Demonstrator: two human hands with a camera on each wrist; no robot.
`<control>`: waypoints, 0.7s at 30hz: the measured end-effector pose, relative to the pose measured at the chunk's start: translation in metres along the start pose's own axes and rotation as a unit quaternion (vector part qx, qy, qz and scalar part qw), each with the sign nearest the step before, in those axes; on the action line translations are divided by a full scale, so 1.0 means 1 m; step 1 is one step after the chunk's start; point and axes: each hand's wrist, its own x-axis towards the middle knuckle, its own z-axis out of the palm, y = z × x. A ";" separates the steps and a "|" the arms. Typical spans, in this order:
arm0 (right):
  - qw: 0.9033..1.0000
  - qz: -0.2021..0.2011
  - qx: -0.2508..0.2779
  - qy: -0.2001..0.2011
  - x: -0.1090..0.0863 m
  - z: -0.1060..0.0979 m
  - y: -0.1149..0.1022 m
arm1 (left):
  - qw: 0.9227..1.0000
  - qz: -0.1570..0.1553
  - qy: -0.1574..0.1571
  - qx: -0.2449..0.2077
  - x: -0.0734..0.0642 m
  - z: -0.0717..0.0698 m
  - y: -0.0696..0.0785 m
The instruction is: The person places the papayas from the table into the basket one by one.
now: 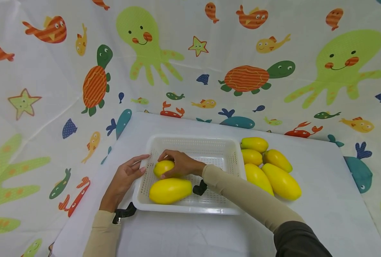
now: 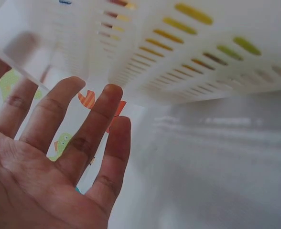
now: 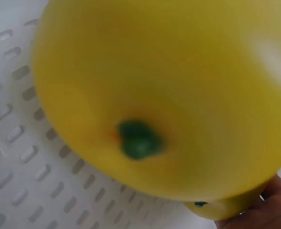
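Note:
My right hand (image 1: 184, 164) reaches into the white basket (image 1: 190, 210) and grips a yellow papaya (image 1: 161, 167), fingers over its far side and thumb on the near side. Nearer me in the basket lies a larger papaya (image 1: 170, 191); its green stem nub fills the middle of the right wrist view, with part of the gripped papaya (image 3: 226, 208) and right-hand fingers beyond. My left hand (image 1: 124, 178) is at the basket's left side, fingertips right at the rim. In the left wrist view its fingers (image 2: 93, 126) are extended beside the slotted wall.
Several more papayas (image 1: 281, 181) lie in a cluster on the white table (image 1: 331, 200), against the basket's right side. A curtain (image 1: 190, 89) printed with sea animals rises behind the table and along its left. Black straps are on both wrists.

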 end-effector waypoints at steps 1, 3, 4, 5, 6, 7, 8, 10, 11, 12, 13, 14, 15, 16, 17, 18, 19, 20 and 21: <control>1.000 0.002 0.003 0.000 0.001 0.000 0.001 | 1.000 0.000 -0.001 -0.001 0.000 0.000 0.000; 1.000 0.004 0.010 -0.001 0.002 0.001 0.004 | 1.000 -0.002 -0.001 -0.004 0.000 0.000 0.000; 1.000 0.004 0.013 -0.002 0.003 0.002 0.005 | 1.000 -0.003 -0.001 -0.005 0.000 0.000 0.000; 1.000 0.004 0.014 -0.003 0.004 0.002 0.006 | 1.000 -0.005 -0.002 -0.006 0.000 -0.001 0.000; 1.000 0.003 0.015 -0.004 0.004 0.002 0.007 | 1.000 -0.006 -0.002 -0.007 0.000 -0.001 -0.001; 1.000 0.002 0.017 -0.005 0.005 0.002 0.008 | 1.000 -0.007 -0.002 -0.007 0.001 -0.001 -0.001; 1.000 0.002 0.017 -0.005 0.005 0.003 0.008 | 1.000 -0.007 -0.002 -0.007 0.001 -0.001 -0.001; 1.000 0.004 0.016 -0.006 0.005 0.003 0.008 | 1.000 -0.008 -0.002 -0.006 0.001 0.000 -0.001; 1.000 0.005 0.015 -0.006 0.005 0.003 0.008 | 1.000 -0.009 -0.001 -0.004 0.001 0.000 -0.001; 1.000 0.007 0.014 -0.006 0.005 0.002 0.008 | 1.000 -0.009 0.000 -0.003 0.001 0.000 -0.002; 1.000 0.008 0.012 -0.007 0.004 0.002 0.007 | 1.000 -0.010 0.001 -0.001 0.001 0.000 -0.002; 1.000 0.009 0.010 -0.007 0.004 0.002 0.007 | 1.000 -0.011 0.001 0.001 0.001 0.000 -0.001; 1.000 0.009 0.008 -0.008 0.004 0.001 0.006 | 1.000 -0.011 0.003 0.002 0.001 0.000 -0.001; 1.000 0.009 0.005 -0.009 0.003 0.001 0.006 | 1.000 -0.012 0.003 0.005 0.001 0.001 -0.001; 1.000 0.009 0.001 -0.010 0.003 0.000 0.005 | 1.000 -0.013 0.005 0.006 0.000 0.001 -0.001; 1.000 0.009 -0.003 -0.011 0.003 -0.001 0.005 | 1.000 -0.014 0.005 0.008 0.000 0.001 -0.001; 1.000 0.008 -0.008 -0.012 0.003 -0.001 0.004 | 1.000 -0.015 0.006 0.009 0.000 0.001 -0.001; 1.000 0.008 -0.014 -0.011 0.003 -0.002 0.003 | 1.000 -0.015 0.007 0.011 0.000 0.001 -0.001; 1.000 0.006 -0.020 -0.011 0.003 -0.003 0.003 | 1.000 -0.015 0.007 0.012 0.000 0.001 -0.001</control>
